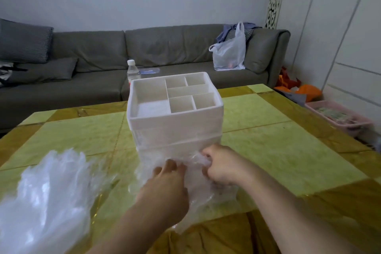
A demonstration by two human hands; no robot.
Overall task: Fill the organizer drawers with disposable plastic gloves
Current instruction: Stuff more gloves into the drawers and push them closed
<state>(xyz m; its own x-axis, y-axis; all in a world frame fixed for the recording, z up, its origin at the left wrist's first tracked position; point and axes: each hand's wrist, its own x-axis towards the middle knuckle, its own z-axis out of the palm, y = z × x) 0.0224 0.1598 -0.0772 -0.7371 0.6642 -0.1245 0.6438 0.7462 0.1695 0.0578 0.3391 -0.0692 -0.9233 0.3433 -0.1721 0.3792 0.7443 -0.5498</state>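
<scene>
A white plastic organizer (175, 123) stands in the middle of the table, its top split into several bare compartments. Clear plastic gloves (206, 192) bunch at its lowest drawer front, spilling toward me. My right hand (220, 165) grips a wad of this plastic at the drawer's right side, fingers curled. My left hand (165, 189) reaches into the same bunch, fingertips pressed into the plastic at the drawer; how its fingers lie is partly hidden. A big loose pile of clear gloves (47, 196) lies at the near left of the table.
The table wears a yellow-green and gold cloth (268, 144). Behind the organizer stands a water bottle (133, 71). A grey sofa (144, 51) with a white plastic bag (229, 53) runs along the wall. A pink basket (338, 117) sits on the floor at right.
</scene>
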